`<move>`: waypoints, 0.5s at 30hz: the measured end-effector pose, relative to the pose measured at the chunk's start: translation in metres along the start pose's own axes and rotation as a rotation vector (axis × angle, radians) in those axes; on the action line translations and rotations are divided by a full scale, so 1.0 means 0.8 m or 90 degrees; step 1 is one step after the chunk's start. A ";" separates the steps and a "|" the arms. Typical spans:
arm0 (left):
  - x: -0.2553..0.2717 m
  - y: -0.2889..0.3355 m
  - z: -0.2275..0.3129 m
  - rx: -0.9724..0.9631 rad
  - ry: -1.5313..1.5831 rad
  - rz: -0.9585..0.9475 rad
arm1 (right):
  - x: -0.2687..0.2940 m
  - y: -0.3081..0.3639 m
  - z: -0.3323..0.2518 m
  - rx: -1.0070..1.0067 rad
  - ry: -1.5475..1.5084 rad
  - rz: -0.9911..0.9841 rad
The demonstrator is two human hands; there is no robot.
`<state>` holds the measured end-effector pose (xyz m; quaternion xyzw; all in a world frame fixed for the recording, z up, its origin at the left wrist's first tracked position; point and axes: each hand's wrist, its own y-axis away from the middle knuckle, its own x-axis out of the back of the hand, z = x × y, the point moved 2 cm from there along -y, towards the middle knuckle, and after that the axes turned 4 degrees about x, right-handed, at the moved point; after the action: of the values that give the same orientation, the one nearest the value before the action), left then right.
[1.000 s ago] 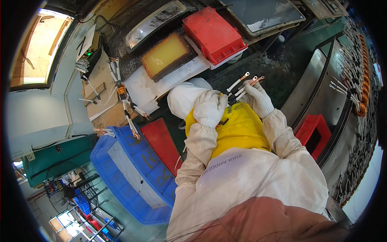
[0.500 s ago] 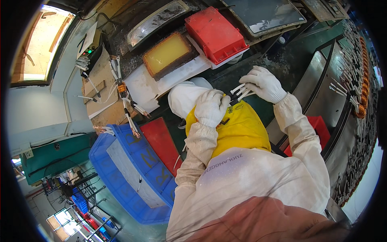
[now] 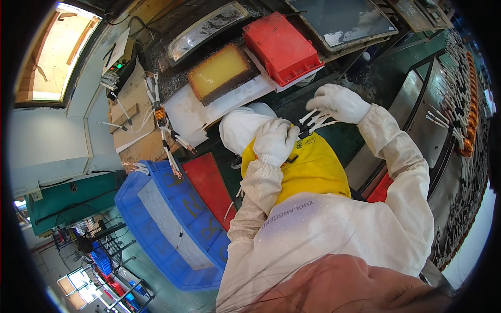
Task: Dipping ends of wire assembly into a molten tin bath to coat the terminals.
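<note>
My left hand [image 3: 275, 142], in a white knit glove, is closed round a wire coil over my lap. Most of the coil is hidden; a little orange winding shows by the glove, and black-sleeved ends stick out to the right. From these ends, several white leads [image 3: 319, 124] fan out. My right hand [image 3: 342, 104], gloved too, has its fingers curled over the tips of the leads; its fingertips are partly hidden. A yellow cloth [image 3: 318, 169] covers my lap beneath both hands. A similar coil [image 3: 160, 116] with white leads lies on the bench at left.
A blue crate [image 3: 175, 224] stands at lower left beside a red panel [image 3: 210, 182]. On the bench ahead are a tray of yellowish material [image 3: 219, 73] and a red box [image 3: 282, 47]. Many white leads and orange coils [image 3: 469, 115] line a metal rack at right.
My right hand has shifted slightly and its forearm has swung outward to the right. The white leads look more spread. My left hand keeps its hold on the coil.
</note>
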<state>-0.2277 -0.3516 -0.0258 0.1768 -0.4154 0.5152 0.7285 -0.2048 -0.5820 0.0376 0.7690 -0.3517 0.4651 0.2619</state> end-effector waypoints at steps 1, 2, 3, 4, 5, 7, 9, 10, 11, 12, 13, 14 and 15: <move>0.000 -0.001 -0.001 0.000 0.001 0.000 | 0.001 0.005 0.001 -0.001 0.000 -0.001; 0.000 -0.001 -0.002 -0.002 0.001 -0.004 | 0.005 0.014 0.006 -0.055 -0.079 0.110; 0.000 -0.001 -0.002 -0.005 0.000 -0.008 | 0.008 0.024 0.011 -0.110 -0.159 0.221; -0.001 0.000 -0.002 -0.002 0.001 -0.009 | 0.013 0.032 0.015 -0.165 -0.174 0.236; -0.002 -0.002 -0.002 -0.008 -0.004 -0.004 | 0.009 0.042 0.024 -0.217 -0.172 0.244; -0.003 -0.003 -0.002 -0.017 -0.008 -0.001 | -0.002 0.054 0.032 -0.274 -0.170 0.254; -0.006 -0.001 -0.005 0.004 -0.022 -0.007 | -0.014 0.063 0.022 -0.478 -0.435 0.180; -0.007 -0.001 -0.006 0.003 -0.021 -0.009 | -0.026 0.065 0.024 -0.460 -0.468 0.174; -0.007 -0.001 -0.006 -0.009 -0.022 0.005 | -0.033 0.064 0.018 -0.471 -0.514 0.170; -0.006 -0.001 -0.005 -0.022 -0.024 0.019 | -0.039 0.063 0.012 -0.482 -0.561 0.166; -0.007 -0.001 -0.005 -0.021 -0.024 0.018 | -0.046 0.064 0.011 -0.483 -0.562 0.166; -0.007 -0.002 -0.005 -0.024 -0.025 0.018 | -0.055 0.064 0.011 -0.459 -0.601 0.193; -0.008 -0.002 -0.005 -0.026 -0.025 0.019 | -0.060 0.064 0.011 -0.435 -0.640 0.220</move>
<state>-0.2256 -0.3531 -0.0328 0.1662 -0.4428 0.5136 0.7159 -0.2559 -0.6054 -0.0055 0.6984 -0.6799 -0.0561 0.2165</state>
